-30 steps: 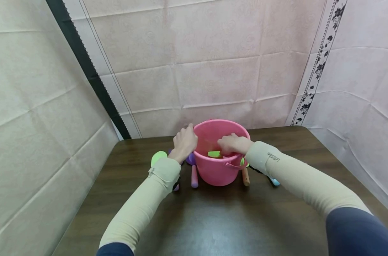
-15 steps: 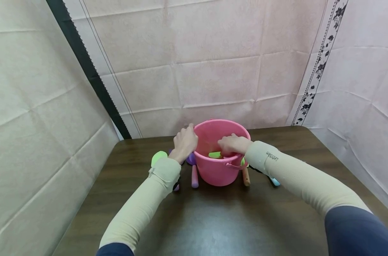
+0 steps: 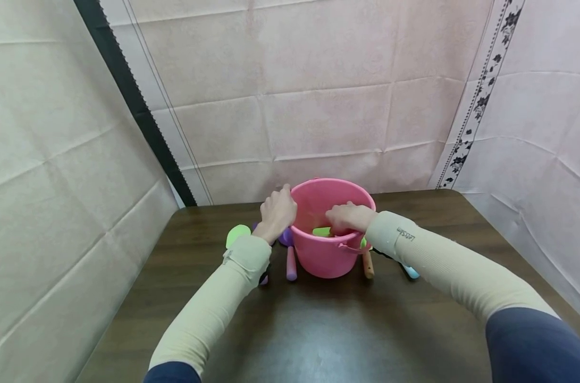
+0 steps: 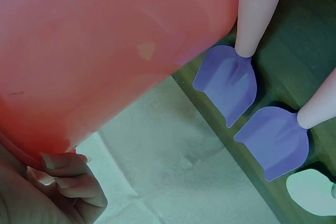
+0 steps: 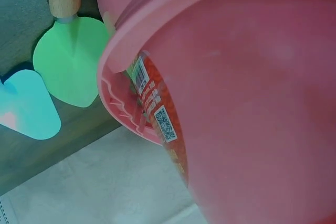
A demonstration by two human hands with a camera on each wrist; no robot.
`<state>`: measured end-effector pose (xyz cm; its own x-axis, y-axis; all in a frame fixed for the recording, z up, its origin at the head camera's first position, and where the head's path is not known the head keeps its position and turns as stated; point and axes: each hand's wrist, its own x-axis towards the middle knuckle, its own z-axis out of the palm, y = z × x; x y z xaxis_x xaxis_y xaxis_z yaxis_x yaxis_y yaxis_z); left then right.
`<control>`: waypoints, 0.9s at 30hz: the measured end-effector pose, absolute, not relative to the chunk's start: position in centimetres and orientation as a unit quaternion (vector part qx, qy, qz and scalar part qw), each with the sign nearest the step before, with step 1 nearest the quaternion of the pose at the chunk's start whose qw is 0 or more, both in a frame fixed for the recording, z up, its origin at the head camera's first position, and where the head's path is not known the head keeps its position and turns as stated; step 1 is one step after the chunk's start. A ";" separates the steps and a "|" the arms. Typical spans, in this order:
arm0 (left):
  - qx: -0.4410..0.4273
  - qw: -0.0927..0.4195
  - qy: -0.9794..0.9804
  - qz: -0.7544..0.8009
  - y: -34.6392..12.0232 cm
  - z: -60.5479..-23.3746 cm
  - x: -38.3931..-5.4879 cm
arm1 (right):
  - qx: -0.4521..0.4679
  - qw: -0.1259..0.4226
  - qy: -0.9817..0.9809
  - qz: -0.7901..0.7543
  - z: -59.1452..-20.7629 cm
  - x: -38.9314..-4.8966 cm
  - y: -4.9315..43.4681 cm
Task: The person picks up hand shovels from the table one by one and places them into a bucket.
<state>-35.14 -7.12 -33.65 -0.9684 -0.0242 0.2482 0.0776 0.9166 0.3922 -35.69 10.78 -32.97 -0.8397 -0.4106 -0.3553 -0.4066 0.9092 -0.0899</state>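
A pink bucket (image 3: 324,256) stands on the table. My left hand (image 3: 277,210) grips its rim at the left; the left wrist view shows the fingers (image 4: 79,179) curled at the rim. Over the bucket's right side my right hand (image 3: 348,217) reaches in, back of the hand up and fingertips hidden, so I cannot tell what it holds. A light green piece (image 3: 322,232) shows inside, beside that hand. Purple toy shovels (image 4: 228,80) with pink handles lie left of the bucket, a pale green blade (image 4: 312,192) beyond them.
To the bucket's right lie a green trowel (image 5: 71,59) with a wooden handle and a light blue blade (image 5: 29,106). The bucket carries a printed label (image 5: 163,114) by its handle lug. Behind the wooden table (image 3: 299,330) hangs a pale cloth (image 3: 318,106).
The bucket and both hands sit very slightly further right in the picture, as the view shifts a little. The hands hold nearly the same pose.
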 end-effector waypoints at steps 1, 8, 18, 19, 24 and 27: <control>-0.014 0.125 -0.971 -0.203 -7.1 -33.6 -35.1 | -0.212 0.187 0.959 -0.007 -33.0 -35.7 10.8; -0.011 0.125 -0.973 -0.196 -6.9 -33.6 -35.0 | -0.233 0.164 0.959 0.011 -33.0 -36.0 11.1; -0.010 0.122 -0.973 -0.198 -6.7 -33.7 -35.1 | -0.275 -0.096 0.951 -0.102 -30.9 -36.0 13.8; -0.010 0.123 -0.972 -0.199 -6.7 -33.7 -35.1 | -0.270 -0.126 0.947 -0.121 -30.7 -36.0 14.4; -0.009 0.129 -0.972 -0.198 -6.7 -33.7 -35.2 | -0.212 -0.216 0.938 -0.167 -31.2 -35.9 17.8; -0.009 0.128 -0.973 -0.194 -6.8 -33.7 -35.2 | -0.172 -0.217 0.945 -0.172 -32.9 -35.7 20.1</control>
<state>-35.20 -6.78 -33.71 -0.9672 -0.0318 0.2521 0.0671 0.9249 0.3742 -35.68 20.08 -32.93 -0.8468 -0.2513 0.4688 -0.4004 0.8813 -0.2508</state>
